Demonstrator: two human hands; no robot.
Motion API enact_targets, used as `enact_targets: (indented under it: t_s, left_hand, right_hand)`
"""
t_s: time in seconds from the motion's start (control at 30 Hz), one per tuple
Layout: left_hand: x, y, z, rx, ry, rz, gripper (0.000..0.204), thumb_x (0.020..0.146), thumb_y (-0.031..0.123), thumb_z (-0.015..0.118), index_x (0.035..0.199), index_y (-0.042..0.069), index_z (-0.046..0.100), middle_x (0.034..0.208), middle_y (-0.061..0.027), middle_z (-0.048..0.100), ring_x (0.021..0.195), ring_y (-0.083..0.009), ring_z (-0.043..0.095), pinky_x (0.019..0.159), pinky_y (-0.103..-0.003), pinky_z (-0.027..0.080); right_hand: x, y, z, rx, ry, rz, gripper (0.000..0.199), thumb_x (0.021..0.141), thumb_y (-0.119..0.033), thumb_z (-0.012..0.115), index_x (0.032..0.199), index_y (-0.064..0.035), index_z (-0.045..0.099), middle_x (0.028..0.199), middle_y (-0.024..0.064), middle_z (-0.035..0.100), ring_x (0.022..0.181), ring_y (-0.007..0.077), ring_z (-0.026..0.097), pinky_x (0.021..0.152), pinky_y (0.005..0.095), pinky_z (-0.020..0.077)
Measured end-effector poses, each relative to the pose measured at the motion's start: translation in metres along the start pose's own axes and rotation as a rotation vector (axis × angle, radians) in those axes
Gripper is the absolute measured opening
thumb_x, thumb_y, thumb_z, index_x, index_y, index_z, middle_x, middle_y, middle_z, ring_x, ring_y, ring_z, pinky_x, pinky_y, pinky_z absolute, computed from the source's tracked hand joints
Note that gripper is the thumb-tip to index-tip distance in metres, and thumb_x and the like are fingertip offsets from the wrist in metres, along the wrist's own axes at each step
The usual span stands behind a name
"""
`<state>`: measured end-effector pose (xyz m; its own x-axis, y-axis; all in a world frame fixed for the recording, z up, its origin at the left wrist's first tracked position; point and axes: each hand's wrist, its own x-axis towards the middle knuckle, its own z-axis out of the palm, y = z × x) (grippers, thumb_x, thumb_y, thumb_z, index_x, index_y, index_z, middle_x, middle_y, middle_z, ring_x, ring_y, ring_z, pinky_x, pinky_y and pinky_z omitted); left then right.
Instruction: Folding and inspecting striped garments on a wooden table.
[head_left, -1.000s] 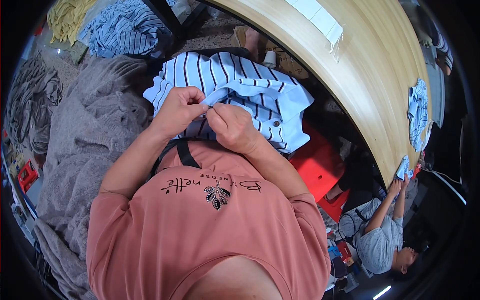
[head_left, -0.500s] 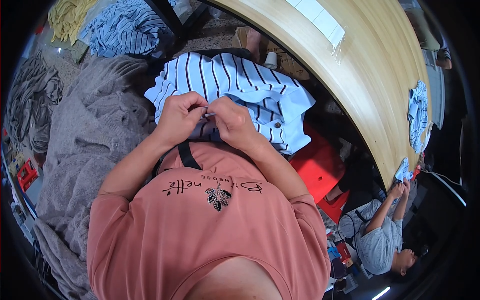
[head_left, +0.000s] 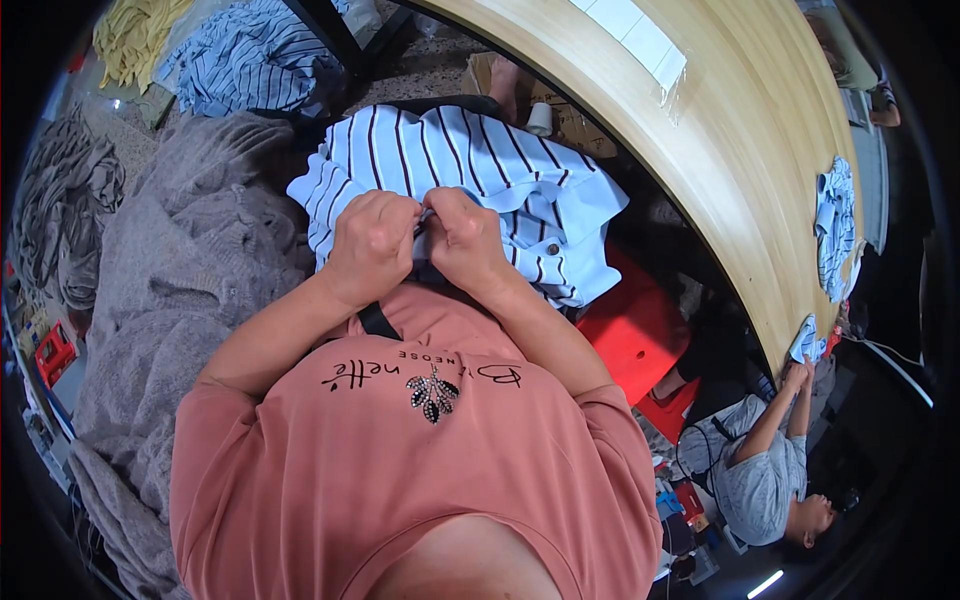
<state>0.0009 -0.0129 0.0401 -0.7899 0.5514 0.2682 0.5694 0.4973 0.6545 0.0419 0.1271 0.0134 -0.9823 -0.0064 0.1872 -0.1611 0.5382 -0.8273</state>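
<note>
left hand and right hand pinched together on an edge of the striped shirt, held at the chest | grey fabric heap at 9 o'clock | wooden bench at 2 o'clock | risk: the small pinched edge could be lost, since the loose shirt hangs unsupported toward the red stool
</note>
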Motion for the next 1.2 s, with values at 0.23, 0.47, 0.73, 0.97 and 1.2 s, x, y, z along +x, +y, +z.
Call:
enact_targets:
  t_s: [0.23, 0.47, 0.73, 0.97, 1.2]
  left_hand:
    - [0.004, -0.003, 0.007, 0.021, 0.164, 0.05, 0.009, 0.066, -0.002, 0.056, 0.072, 0.003, 0.053, 0.067, -0.0106, 0.053, 0.064, -0.0288, 0.052, 0.059, -0.037, 0.04]
    - [0.008, -0.006, -0.004, 0.009, -0.02, 0.0, 0.009, 0.067, 0.003, 0.06, 0.075, 0.003, 0.055, 0.068, -0.0108, 0.054, 0.066, -0.0293, 0.054, 0.061, -0.038, 0.041]
    - [0.056, -0.031, 0.002, -0.928, -0.759, -0.467, 0.03, 0.071, 0.013, 0.061, 0.097, -0.003, 0.061, 0.086, -0.0055, 0.062, 0.077, -0.0096, 0.055, 0.069, -0.023, 0.042]
    - [0.048, -0.017, 0.013, -0.782, -0.687, -0.589, 0.011, 0.076, 0.006, 0.061, 0.081, -0.003, 0.063, 0.065, 0.0026, 0.056, 0.058, -0.003, 0.045, 0.051, -0.02, 0.036]
    - [0.043, -0.008, 0.01, -0.744, -0.46, -0.632, 0.006, 0.077, 0.003, 0.057, 0.077, -0.002, 0.062, 0.065, 0.0037, 0.055, 0.058, -0.0026, 0.044, 0.051, -0.019, 0.036]
  right_hand:
    - [0.006, 0.006, -0.006, -0.082, 0.179, -0.04, 0.024, 0.067, 0.006, 0.054, 0.089, -0.0019, 0.051, 0.082, 0.0163, 0.055, 0.068, 0.0339, 0.056, 0.055, 0.0375, 0.0455]
    - [-0.014, 0.021, -0.017, -0.164, 0.06, -0.015, 0.028, 0.064, 0.007, 0.06, 0.09, -0.0008, 0.051, 0.076, 0.013, 0.055, 0.064, 0.0323, 0.056, 0.057, 0.0352, 0.0468]
    - [-0.02, 0.008, -0.032, -0.179, 0.188, -0.203, 0.024, 0.065, 0.011, 0.055, 0.087, 0.0025, 0.05, 0.082, 0.0164, 0.059, 0.065, 0.0313, 0.059, 0.052, 0.0345, 0.0465]
    - [-0.02, 0.007, -0.036, -0.141, 0.173, -0.247, 0.029, 0.063, 0.013, 0.055, 0.09, 0.0032, 0.054, 0.077, 0.0153, 0.058, 0.064, 0.0304, 0.058, 0.053, 0.033, 0.0468]
    - [-0.02, 0.007, -0.037, -0.027, 0.104, -0.137, 0.028, 0.062, 0.012, 0.055, 0.088, 0.0023, 0.054, 0.074, 0.0136, 0.057, 0.062, 0.0286, 0.057, 0.051, 0.0331, 0.0459]
